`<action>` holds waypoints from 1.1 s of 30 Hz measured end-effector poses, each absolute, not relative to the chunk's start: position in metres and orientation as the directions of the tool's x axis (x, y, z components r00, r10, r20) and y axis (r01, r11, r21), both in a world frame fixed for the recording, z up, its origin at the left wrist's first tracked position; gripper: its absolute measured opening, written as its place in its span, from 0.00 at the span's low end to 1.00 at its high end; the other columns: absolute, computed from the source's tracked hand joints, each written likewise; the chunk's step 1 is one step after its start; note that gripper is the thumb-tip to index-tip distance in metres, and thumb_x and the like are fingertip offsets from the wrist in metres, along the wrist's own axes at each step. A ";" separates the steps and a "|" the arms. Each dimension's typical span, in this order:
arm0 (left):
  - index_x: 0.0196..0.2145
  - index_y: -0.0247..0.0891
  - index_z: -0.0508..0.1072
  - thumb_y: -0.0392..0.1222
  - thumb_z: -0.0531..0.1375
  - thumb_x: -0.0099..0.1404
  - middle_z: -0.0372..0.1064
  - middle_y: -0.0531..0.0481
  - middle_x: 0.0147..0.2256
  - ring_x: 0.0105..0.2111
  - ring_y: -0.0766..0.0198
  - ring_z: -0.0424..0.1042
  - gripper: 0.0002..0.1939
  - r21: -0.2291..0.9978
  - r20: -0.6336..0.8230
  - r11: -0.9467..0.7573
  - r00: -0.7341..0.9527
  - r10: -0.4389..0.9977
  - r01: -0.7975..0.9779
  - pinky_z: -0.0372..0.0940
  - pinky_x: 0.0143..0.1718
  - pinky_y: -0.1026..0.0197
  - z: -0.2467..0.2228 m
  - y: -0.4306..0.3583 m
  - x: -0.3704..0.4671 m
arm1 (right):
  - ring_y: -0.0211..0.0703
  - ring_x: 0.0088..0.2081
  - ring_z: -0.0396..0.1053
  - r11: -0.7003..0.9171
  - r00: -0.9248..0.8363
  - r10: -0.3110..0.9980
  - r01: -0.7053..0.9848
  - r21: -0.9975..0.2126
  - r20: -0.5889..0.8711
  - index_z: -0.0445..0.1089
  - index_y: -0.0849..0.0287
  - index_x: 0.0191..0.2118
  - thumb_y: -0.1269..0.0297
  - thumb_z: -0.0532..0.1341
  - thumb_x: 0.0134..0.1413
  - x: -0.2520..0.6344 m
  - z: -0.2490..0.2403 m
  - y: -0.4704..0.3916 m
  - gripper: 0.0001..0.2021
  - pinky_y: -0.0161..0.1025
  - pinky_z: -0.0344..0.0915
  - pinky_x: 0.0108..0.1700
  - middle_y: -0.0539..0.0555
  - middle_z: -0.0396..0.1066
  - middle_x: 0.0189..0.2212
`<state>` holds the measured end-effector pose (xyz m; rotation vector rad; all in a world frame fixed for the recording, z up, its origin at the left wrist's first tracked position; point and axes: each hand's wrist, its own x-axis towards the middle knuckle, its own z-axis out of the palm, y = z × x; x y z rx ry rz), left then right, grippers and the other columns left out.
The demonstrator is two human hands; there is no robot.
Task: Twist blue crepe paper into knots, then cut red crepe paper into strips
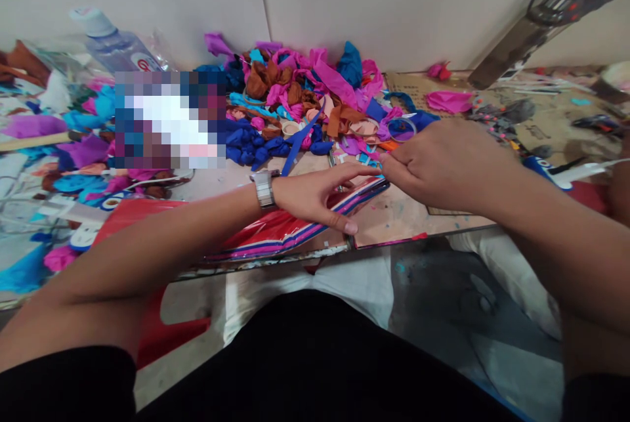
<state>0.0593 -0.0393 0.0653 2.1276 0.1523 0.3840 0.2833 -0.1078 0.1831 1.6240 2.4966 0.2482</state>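
Note:
My left hand (315, 195), with a watch (264, 188) on its wrist, is over a stack of coloured sheets (275, 232) in red, blue and pink. Its thumb and fingers are apart, and no object shows between them. Just right of its fingertips, my right hand (445, 159) is closed, thumb and fingers pressed together. What the right hand pinches, if anything, is too small or hidden to make out. Beyond both hands lies a heap of crumpled coloured fabric or paper pieces (319, 74). A dark blue strip (302, 136) sticks out from it toward my left wrist.
A clear bottle with a white cap (115, 41) stands back left beside a blurred-out patch. At the back right a dark bottle (509, 35) leans by the wall. Brown cardboard (556, 120) and scraps cover the right side. The table's front edge (394, 238) is near my lap.

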 end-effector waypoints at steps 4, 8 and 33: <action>0.77 0.31 0.46 0.67 0.75 0.53 0.44 0.21 0.76 0.75 0.30 0.52 0.70 0.566 0.013 -0.786 0.950 0.311 0.249 0.57 0.73 0.35 0.091 -0.067 0.034 | 0.42 0.23 0.57 0.391 -0.395 0.918 0.902 0.181 -0.014 0.71 0.56 0.21 0.52 0.51 0.71 0.286 0.180 -0.105 0.27 0.43 0.42 0.32 0.57 0.68 0.17; 0.75 0.28 0.50 0.50 0.71 0.63 0.55 0.22 0.72 0.67 0.31 0.66 0.54 0.216 -0.152 -0.797 0.826 0.543 0.564 0.66 0.65 0.37 0.102 -0.114 0.017 | 0.40 0.21 0.50 0.352 -0.354 0.935 0.910 0.218 -0.027 0.71 0.58 0.21 0.54 0.50 0.71 0.292 0.174 -0.109 0.28 0.43 0.40 0.31 0.57 0.67 0.17; 0.77 0.51 0.55 0.54 0.58 0.76 0.55 0.33 0.74 0.69 0.33 0.62 0.37 0.045 0.039 -0.704 0.703 0.710 0.708 0.63 0.66 0.33 0.039 -0.138 0.019 | 0.55 0.44 0.82 0.585 -0.587 0.808 0.782 -0.214 0.061 0.78 0.55 0.52 0.46 0.54 0.75 0.373 0.076 -0.179 0.22 0.46 0.73 0.44 0.62 0.83 0.43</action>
